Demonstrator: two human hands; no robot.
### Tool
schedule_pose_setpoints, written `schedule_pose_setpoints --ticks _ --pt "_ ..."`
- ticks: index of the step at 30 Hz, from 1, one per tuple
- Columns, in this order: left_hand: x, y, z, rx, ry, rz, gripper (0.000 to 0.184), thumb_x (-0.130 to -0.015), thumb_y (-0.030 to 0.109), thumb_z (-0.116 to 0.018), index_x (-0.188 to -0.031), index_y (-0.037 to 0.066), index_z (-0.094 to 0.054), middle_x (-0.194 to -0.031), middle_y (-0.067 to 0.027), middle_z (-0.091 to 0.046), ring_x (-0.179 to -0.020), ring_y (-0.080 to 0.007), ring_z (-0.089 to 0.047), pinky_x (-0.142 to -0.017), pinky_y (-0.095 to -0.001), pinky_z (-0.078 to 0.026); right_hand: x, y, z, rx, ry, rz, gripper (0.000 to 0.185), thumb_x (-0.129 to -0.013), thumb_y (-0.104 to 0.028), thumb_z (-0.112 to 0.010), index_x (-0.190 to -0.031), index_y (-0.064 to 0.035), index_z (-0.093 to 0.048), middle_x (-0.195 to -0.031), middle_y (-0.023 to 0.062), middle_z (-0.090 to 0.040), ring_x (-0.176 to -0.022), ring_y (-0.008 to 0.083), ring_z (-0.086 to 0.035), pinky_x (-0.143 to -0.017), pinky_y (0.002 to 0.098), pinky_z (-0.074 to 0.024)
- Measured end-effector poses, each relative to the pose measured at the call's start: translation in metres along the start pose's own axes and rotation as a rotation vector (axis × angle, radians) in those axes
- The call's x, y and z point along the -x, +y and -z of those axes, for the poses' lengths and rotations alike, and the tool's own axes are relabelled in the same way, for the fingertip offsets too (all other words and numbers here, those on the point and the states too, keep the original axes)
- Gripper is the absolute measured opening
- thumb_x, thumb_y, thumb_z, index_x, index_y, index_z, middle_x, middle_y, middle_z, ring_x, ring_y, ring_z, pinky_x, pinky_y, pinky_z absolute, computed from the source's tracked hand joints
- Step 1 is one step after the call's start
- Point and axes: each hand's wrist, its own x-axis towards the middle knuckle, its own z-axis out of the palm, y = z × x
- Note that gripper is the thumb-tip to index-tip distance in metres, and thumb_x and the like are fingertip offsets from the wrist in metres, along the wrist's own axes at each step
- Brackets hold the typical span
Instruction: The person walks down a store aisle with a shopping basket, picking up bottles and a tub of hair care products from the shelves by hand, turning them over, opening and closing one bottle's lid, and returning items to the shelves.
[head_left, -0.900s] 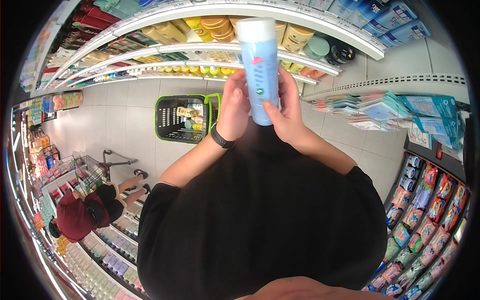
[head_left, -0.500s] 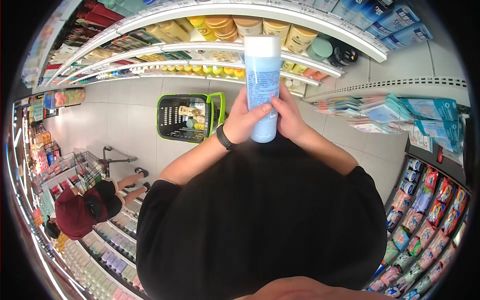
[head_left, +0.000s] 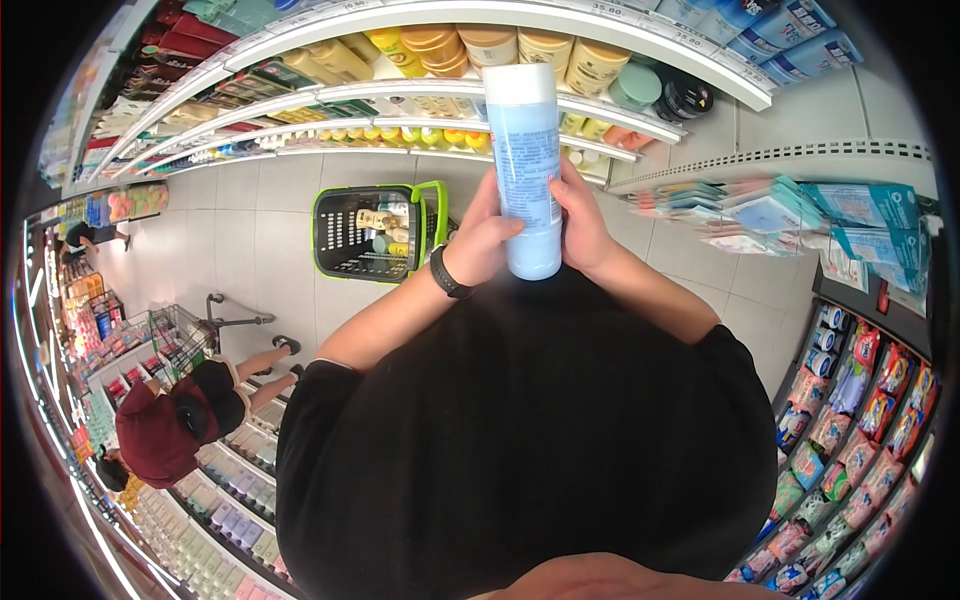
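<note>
From my station I see the tiled floor (head_left: 270, 240) carrying a green-rimmed basket (head_left: 330, 232) at ten o'clock and a cart (head_left: 185, 342) at nine. At twelve, a white shelf (head_left: 630, 118) holds tan jars (head_left: 488, 47).

Lt-blue btl (head_left: 524, 172) | wht cap (head_left: 520, 85), prob. closed | fine print (head_left: 530, 165) twd cam | held btwn fingers (head_left: 566, 196), cap-end away

Fine print (head_left: 527, 165) on the blue bottle (head_left: 535, 250) is coming out way too small to read, and the left hand (head_left: 480, 240) and right hand (head_left: 587, 230) are partly hiding behind it. Labels (head_left: 378, 220) inside the black basket (head_left: 340, 235) are blurring too, and the top edge's cutting off some blue packs (head_left: 735, 18).
</note>
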Motion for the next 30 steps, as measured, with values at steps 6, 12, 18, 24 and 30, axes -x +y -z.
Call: schedule_pose_setpoints --ticks 6,12,18,24,30 --pt "0.002 0.001 -0.005 -0.061 0.025 0.008 0.083 -0.065 0.004 -0.049 -0.144 0.006 -0.023 -0.138 -0.0112 -0.041 -0.132 -0.0233 -0.038 -0.112 -0.0398 -0.03 0.0 0.002 0.002 -0.022 0.004 0.035 0.042 -0.095 -0.023 -0.042 -0.129 0.0004 -0.046 -0.121 0.0092 -0.056 -0.112 0.0167 -0.053 -0.098 0.0321 -0.0398" --pt "-0.002 0.0 -0.003 -0.042 0.007 0.018 0.086 -0.063 0.004 -0.048 -0.144 0.004 -0.022 -0.138 -0.0114 -0.04 -0.132 -0.0237 -0.038 -0.112 -0.04 -0.028 -0.002 0.005 0.004 -0.054 0.026 0.012 0.042 -0.095 -0.024 -0.041 -0.129 -0.0001 -0.046 -0.121 0.0091 -0.056 -0.112 0.0166 -0.054 -0.099 0.0323 -0.0405" --pt "-0.004 -0.003 -0.002 -0.093 -0.012 -0.019 0.089 -0.062 0.005 -0.047 -0.147 0.005 -0.02 -0.141 -0.0131 -0.039 -0.134 -0.0265 -0.038 -0.114 -0.041 -0.027 -0.003 0.006 0.004 -0.084 0.027 0.029 0.043 -0.095 -0.026 -0.04 -0.129 -0.0003 -0.045 -0.121 0.0091 -0.057 -0.112 0.0166 -0.054 -0.098 0.0323 -0.041" --pt "-0.007 0.0 -0.005 0.004 0.005 0.003 0.087 -0.064 0.004 -0.046 -0.147 0.002 -0.019 -0.143 -0.0147 -0.038 -0.135 -0.0278 -0.036 -0.114 -0.0411 -0.025 -0.007 0.006 0.006 -0.15 0.046 0.026 0.044 -0.095 -0.028 -0.04 -0.13 -0.0017 -0.046 -0.12 0.0091 -0.057 -0.11 0.0169 -0.056 -0.097 0.0322 -0.0425" --pt "-0.01 -0.001 -0.002 0.023 -0.016 0.011 0.086 -0.065 0.005 -0.046 -0.146 0.001 -0.018 -0.143 -0.0154 -0.038 -0.135 -0.0283 -0.036 -0.114 -0.0413 -0.025 -0.01 0.006 0.008 -0.213 0.06 -0.025 0.046 -0.097 -0.033 -0.037 -0.13 -0.0031 -0.046 -0.119 0.008 -0.059 -0.108 0.0158 -0.057 -0.096 0.0316 -0.0433"
